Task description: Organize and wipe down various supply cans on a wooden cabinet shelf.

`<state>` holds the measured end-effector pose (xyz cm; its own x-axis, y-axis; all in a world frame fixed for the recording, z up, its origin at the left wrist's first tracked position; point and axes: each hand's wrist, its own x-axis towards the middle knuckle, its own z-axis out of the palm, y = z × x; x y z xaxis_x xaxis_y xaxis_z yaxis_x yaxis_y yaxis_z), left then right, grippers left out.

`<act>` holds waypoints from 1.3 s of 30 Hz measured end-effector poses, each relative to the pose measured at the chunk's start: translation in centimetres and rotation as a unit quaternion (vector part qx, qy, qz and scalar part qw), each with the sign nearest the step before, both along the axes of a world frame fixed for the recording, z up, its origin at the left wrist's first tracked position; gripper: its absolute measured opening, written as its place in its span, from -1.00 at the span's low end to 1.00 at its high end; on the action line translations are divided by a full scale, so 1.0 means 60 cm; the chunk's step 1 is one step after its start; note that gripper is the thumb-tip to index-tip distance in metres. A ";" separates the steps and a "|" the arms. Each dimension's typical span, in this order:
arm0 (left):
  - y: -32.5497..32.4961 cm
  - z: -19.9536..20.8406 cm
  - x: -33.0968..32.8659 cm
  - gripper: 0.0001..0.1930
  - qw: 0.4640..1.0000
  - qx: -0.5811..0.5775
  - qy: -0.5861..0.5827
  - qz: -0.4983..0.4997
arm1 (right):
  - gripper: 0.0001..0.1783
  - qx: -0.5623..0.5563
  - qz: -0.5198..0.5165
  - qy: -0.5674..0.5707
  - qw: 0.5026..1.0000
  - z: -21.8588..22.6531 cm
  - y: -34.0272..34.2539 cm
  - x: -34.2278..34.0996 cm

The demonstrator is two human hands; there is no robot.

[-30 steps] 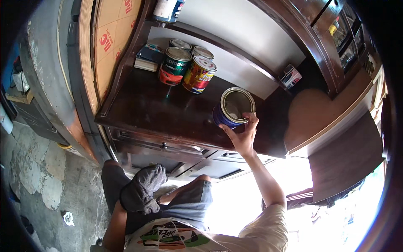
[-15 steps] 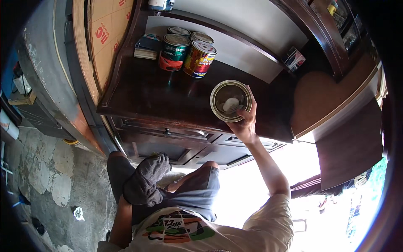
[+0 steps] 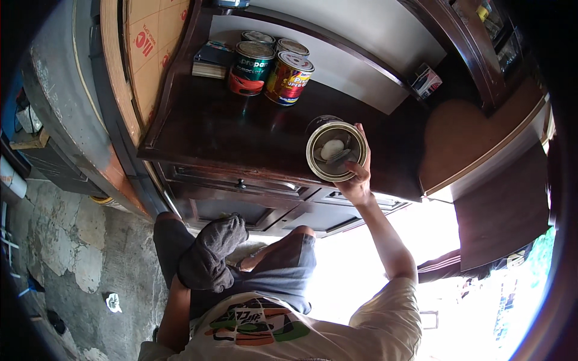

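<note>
Head view, and the right hand (image 3: 356, 188) clasps the lidless can (image 3: 337, 176) at its four-o'clock rim, a digit inside, the mouth tipped cameraward against the dark cabinet (image 3: 198, 129), one pale rounded thing (image 3: 332, 150) inside, the greyish stuff beside it hard to make out. Down at eight o'clock from there, one grey cloth (image 3: 208, 259) hides the left hand, its grip impossible to tell; up at eleven, four lidded cans (image 3: 247, 71) cluster, two partly hidden behind two.
</note>
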<state>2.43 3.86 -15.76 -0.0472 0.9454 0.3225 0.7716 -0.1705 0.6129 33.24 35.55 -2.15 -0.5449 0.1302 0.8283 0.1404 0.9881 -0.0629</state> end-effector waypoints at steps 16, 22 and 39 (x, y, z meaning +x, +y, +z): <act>0.001 -0.008 -0.002 -0.54 0.999 -0.018 0.031 -0.004 | -0.17 -0.004 -0.024 0.032 0.999 -0.017 -0.005 0.009; 0.001 -0.013 -0.009 -0.53 0.999 -0.017 0.039 0.000 | -0.02 -0.118 -0.213 0.060 0.968 0.009 0.026 -0.001; 0.040 -0.008 -0.039 -0.50 0.991 -0.029 0.126 -0.035 | 0.00 -0.209 -0.283 0.063 0.934 0.035 0.412 -0.164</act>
